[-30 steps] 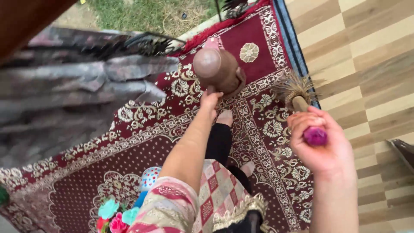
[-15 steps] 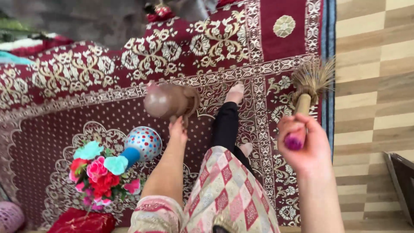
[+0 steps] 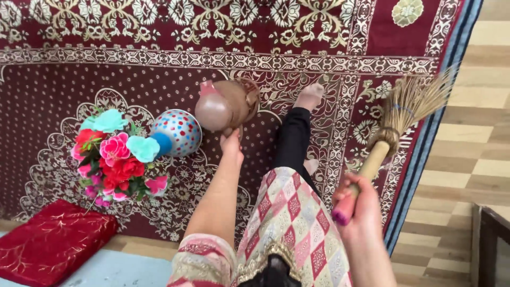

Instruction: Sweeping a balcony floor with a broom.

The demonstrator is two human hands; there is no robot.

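My left hand [image 3: 231, 144] grips a brown clay jug [image 3: 226, 104] by its lower edge and holds it tilted above the dark red patterned rug [image 3: 133, 58]. My right hand [image 3: 358, 204] is closed around the pink-ended handle of a short straw broom [image 3: 396, 125], whose bristles point up and to the right over the rug's edge. Just left of the jug, a spotted blue and white vase [image 3: 177, 132] lies on its side with a bunch of artificial flowers [image 3: 114, 157]. My feet [image 3: 309, 96] stand on the rug.
A red cushion [image 3: 50, 242] lies at the lower left, partly on the rug's near edge. Wood-pattern flooring [image 3: 467, 159] runs along the right. A dark furniture edge [image 3: 491, 244] shows at the lower right corner.
The view swung down and left across the rug. The jug stayed in my left hand and came close to the spotted vase. The broom tilted so its bristles point farther right.
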